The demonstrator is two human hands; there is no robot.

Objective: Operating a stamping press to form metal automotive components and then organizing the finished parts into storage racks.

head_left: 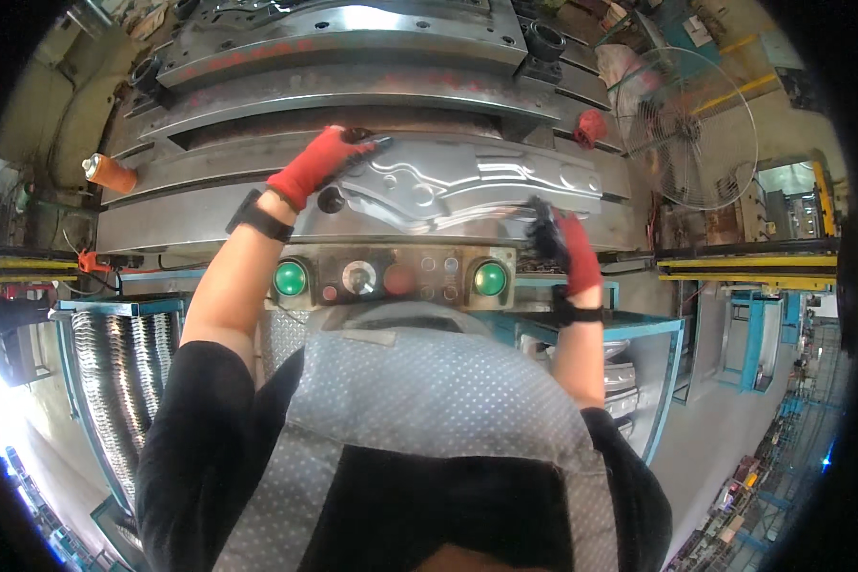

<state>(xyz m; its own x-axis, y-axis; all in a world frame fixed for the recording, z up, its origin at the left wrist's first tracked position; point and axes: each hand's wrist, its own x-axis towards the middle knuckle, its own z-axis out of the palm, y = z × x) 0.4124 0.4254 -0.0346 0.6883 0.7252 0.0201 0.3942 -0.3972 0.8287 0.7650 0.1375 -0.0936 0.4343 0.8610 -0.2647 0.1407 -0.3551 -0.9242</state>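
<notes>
A shiny stamped metal panel (429,186), with raised curved ribs, lies at the steel ledge in front of me. My left hand (326,164), in a red glove with dark fingertips, grips the panel's far left corner. At the panel's near right edge is my right hand (564,243), also red-gloved with a dark palm; its fingers close on that edge and are slightly blurred. What lies under the panel is hidden.
Close in front stands a control box with a left green button (290,277), a right green button (490,278) and a red knob (398,278). An orange spray can (111,173) is at left, a wire-guarded fan (686,129) at right. Racks of metal parts (124,357) flank me.
</notes>
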